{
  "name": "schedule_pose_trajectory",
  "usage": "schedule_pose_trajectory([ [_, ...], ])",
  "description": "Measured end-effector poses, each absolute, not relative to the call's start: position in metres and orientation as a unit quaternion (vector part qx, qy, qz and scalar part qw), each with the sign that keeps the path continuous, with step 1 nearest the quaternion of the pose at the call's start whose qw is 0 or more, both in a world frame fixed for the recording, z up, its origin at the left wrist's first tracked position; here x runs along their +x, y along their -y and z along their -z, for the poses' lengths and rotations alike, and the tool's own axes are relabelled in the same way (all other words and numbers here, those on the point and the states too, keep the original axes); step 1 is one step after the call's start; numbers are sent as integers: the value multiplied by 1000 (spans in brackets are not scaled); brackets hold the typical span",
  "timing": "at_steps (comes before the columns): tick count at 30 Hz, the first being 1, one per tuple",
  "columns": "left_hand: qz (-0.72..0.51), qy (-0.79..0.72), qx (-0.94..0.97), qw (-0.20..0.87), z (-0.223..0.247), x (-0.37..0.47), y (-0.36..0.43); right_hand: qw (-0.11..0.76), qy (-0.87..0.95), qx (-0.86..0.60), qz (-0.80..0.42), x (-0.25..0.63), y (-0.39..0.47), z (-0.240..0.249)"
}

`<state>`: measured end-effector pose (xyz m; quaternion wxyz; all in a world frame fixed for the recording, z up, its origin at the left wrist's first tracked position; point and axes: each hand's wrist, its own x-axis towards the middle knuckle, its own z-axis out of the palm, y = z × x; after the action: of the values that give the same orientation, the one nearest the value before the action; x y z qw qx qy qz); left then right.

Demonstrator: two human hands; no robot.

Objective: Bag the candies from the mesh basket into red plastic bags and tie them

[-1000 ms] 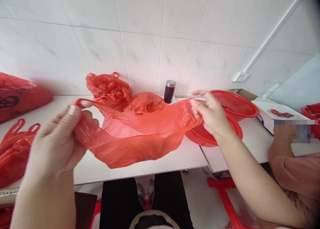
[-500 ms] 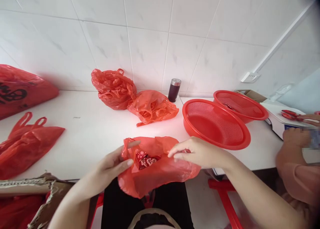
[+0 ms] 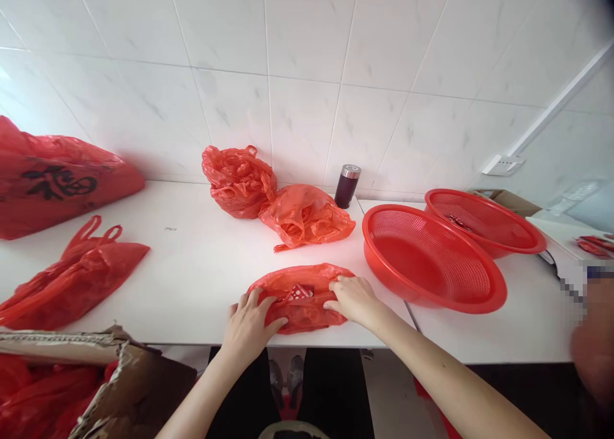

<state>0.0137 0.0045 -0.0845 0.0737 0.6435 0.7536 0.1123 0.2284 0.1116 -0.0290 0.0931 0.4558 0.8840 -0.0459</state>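
Observation:
A thin red plastic bag [image 3: 307, 315] lies low on the white table, close to its front edge. Small red packets with white spots [image 3: 300, 292] show through its mouth; the rest of the contents is hidden. My left hand [image 3: 250, 324] grips the bag's left end, thumb on the near side and fingers over the far side. At the opposite end, my right hand [image 3: 354, 298] holds the rim between thumb and curled fingers.
Two red plastic baskets [image 3: 434, 260] stand to the right, overlapping. Bunched red bags [image 3: 240, 183] and a dark flask [image 3: 347, 186] are by the wall. Another red bag [image 3: 91, 266] lies left, above a cardboard box [image 3: 144, 375]. A co-worker's arm [image 3: 595, 343] is at far right.
The bag has gone from upright and held open over my lap to resting on the table, flatter. Both hands moved with it. The view has shifted left.

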Motion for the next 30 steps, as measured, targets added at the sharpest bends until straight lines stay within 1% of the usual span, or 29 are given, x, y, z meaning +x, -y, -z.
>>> schedule_pose_trajectory([
  [2, -123, -752, 644, 71, 85, 14, -3, 54, -894, 443, 44, 227, -106, 27],
  [4, -141, -734, 660, 71, 84, 18, -5, 16, -910, 408, 67, 220, -98, 29],
  [5, -146, -720, 674, 72, 84, 21, -7, 11, -916, 391, 82, 216, -94, 31],
  [7, -149, -690, 704, 77, 84, 25, -12, 27, -919, 381, 100, 209, -88, 37],
  [10, -155, -669, 722, 87, 86, 26, -19, 38, -911, 400, 92, 205, -86, 47],
  [16, -184, -682, 703, 87, 95, 16, -22, 18, -887, 452, 93, 209, -90, 51],
  [19, -218, -688, 680, 131, 87, 2, -22, -27, -875, 459, 152, 220, -95, 37],
  [21, -271, -684, 651, 187, 67, -15, -21, -75, -858, 452, 231, 235, -104, 16],
  [24, -384, -660, 583, 278, 17, -42, -17, -135, -818, 448, 335, 267, -126, -32],
  [27, -522, -601, 519, 311, -43, -61, -14, -185, -806, 461, 323, 293, -145, -88],
  [30, -587, -560, 496, 310, -90, -63, -16, -232, -799, 465, 302, 303, -151, -136],
])
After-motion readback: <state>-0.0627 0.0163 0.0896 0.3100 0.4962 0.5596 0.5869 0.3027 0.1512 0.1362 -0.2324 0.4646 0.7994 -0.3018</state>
